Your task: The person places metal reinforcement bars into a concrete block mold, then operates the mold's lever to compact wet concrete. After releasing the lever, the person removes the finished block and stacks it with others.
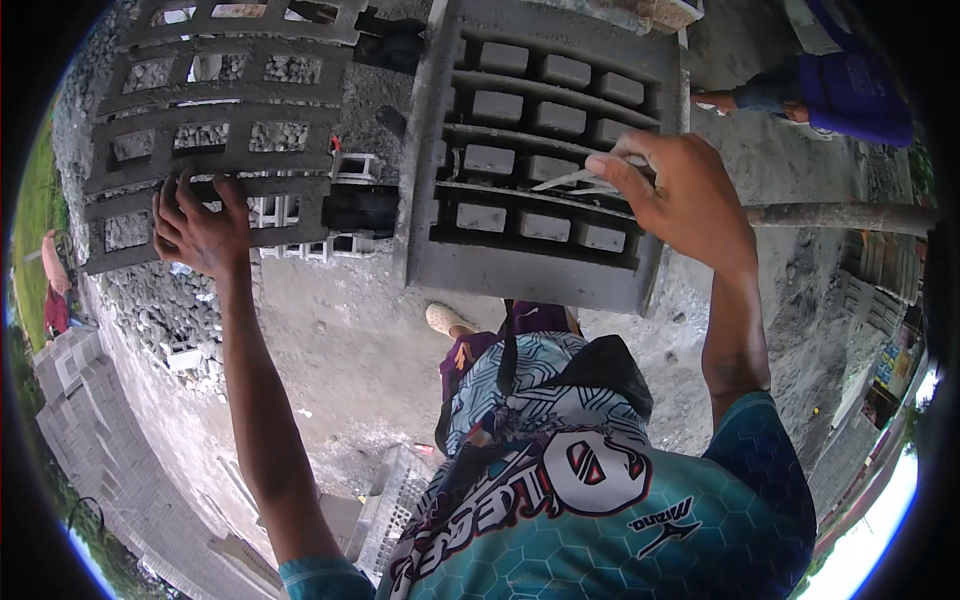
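Head view shows your left hand (200, 232) at nine o'clock, its grip closed over the lower edge of the empty grey mould frame (215, 110), whose open cells let the gravel below show through. Your right hand (680, 195) sits at about two o'clock, fingers pinched together on a thin pale stick-like tool (580, 180) whose tip lies on the filled mould (540, 150). That second mould lies at twelve o'clock, just beside the empty frame, with rows of grey concrete blocks standing in its slots. Between the two frames sits a dark piece of the machine (360, 210). A long metal bar (850, 215) runs out toward three o'clock, and another person's sleeve (850, 95) shows at one o'clock.

By the look of it, you are cleaning or loosening the filled cells while steadying the empty frame. Your next move likely calls for working the tool along the slot walls without chipping the fresh block edges, and keeping the left grip firm so the frame does not swing.
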The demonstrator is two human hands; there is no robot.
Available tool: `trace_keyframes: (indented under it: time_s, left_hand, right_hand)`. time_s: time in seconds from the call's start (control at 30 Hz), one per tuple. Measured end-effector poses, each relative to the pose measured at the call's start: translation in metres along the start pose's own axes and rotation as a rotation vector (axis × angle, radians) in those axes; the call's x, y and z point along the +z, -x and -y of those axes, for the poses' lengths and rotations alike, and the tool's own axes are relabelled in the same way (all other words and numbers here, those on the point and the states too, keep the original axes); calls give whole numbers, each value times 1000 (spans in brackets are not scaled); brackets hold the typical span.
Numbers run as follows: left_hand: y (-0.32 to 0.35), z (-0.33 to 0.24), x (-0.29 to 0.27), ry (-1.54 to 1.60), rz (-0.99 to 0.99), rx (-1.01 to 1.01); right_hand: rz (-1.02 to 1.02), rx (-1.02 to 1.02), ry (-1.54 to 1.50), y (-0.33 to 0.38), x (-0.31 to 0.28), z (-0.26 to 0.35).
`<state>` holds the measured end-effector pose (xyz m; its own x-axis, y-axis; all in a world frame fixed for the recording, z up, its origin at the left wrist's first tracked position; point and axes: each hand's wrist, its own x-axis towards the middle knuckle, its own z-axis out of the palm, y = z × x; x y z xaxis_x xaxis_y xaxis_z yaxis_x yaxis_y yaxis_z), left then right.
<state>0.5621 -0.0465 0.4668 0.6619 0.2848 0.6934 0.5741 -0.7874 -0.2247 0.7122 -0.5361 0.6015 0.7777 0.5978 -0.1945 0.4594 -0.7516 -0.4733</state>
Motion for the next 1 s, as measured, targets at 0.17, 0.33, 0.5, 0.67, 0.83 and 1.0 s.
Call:
trace_keyframes:
  time_s: [0.17,0.33,0.5,0.67,0.83,1.0]
  left_hand:
    - [0,0,3,3,-12,-2]
    - [-1,-1,5,13,3,-4]
    - [-1,1,6,19,12,-11]
    - [0,1,11,-11,16,-13]
    - [0,5,12,-19,-5,5]
    - [0,2,11,31,-17,10]
  right_hand:
    - [8,3,-30,82,37,32]
    - [-60,35,-19,112,59,34]
    - [-45,37,3,111,61,32]
    - [-136,21,64,119,73,35]
    - [-186,-10,78,124,79,35]
    - [-188,-59,72,117,71,34]
